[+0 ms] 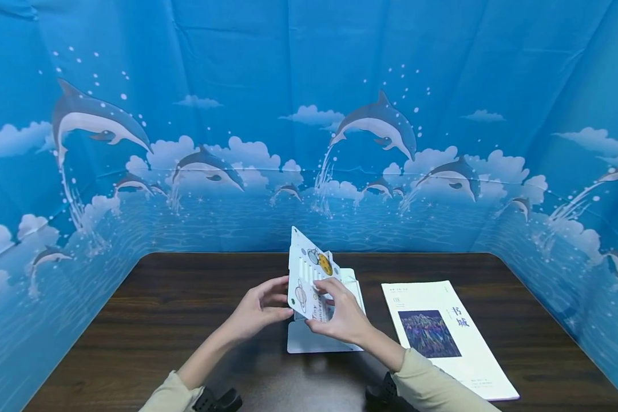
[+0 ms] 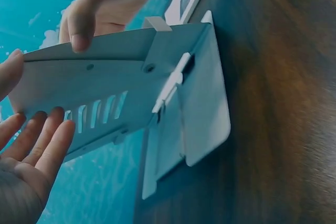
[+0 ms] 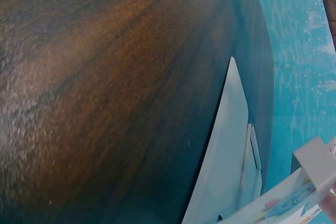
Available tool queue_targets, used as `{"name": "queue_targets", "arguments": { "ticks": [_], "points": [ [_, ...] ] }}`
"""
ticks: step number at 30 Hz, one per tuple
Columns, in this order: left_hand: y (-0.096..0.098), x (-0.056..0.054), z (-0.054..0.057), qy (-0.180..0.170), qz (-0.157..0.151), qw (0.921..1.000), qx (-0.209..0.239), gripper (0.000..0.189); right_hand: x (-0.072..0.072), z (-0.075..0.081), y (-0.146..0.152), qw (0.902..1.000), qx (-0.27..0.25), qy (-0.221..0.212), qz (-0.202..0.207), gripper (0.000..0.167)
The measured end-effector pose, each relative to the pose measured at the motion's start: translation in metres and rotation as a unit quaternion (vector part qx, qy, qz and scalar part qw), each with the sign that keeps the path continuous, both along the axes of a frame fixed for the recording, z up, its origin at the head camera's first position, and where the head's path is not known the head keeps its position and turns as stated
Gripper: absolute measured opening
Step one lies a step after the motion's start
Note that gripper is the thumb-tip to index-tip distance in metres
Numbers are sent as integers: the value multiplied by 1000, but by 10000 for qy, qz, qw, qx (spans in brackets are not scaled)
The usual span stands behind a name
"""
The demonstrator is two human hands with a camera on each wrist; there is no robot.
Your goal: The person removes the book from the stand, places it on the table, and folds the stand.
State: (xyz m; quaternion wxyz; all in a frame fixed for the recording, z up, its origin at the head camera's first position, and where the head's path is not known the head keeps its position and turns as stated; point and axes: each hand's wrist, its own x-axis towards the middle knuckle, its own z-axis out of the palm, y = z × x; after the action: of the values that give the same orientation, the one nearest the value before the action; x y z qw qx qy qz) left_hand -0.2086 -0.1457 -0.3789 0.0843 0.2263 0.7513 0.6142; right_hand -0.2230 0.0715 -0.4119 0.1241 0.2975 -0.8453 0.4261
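A white metal book stand (image 1: 304, 269) with printed planets and slots stands at the middle of the table, its upper panel tilted up from a flat base plate (image 1: 314, 340). My right hand (image 1: 342, 312) grips the panel's near right edge; in the left wrist view its thumb laps over onto the plain back. On the other side my left hand (image 1: 260, 306) has its thumb and fairly straight fingers (image 2: 50, 135) at the panel's left edge and back. Hinge pieces (image 2: 170, 85) join panel and base. A bent lip (image 3: 315, 163) shows in the right wrist view.
To the right lies a white book (image 1: 474, 343) with a dark picture on its cover. The dark wooden table (image 1: 185, 303) ends at a blue dolphin-print curtain (image 1: 268, 143), which also runs along both sides.
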Motion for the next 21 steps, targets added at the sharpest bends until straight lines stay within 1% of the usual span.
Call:
{"name": "queue_targets", "arguments": {
  "ticks": [3, 7, 11, 14, 21],
  "points": [
    [-3, 3, -3, -74, 45, 9999, 96, 64, 0, -1, -2, 10000, 83, 35, 11, 62],
    [-5, 6, -6, 7, 105, 9996, 255, 65, 0, -3, -5, 9998, 136, 131, 23, 63],
    [-7, 9, -8, 77, 297, 9988, 374, 63, 1, -3, -7, 9994, 192, 273, 9, 63],
    [-8, 11, -9, 67, 431, 9983, 390, 61, 1, -4, -8, 9992, 245, 313, -35, 63],
    [-9, 15, -11, 26, 638, 9973, 357, 62, 3, -5, -10, 9990, 348, 281, -82, 64]
  ]
}}
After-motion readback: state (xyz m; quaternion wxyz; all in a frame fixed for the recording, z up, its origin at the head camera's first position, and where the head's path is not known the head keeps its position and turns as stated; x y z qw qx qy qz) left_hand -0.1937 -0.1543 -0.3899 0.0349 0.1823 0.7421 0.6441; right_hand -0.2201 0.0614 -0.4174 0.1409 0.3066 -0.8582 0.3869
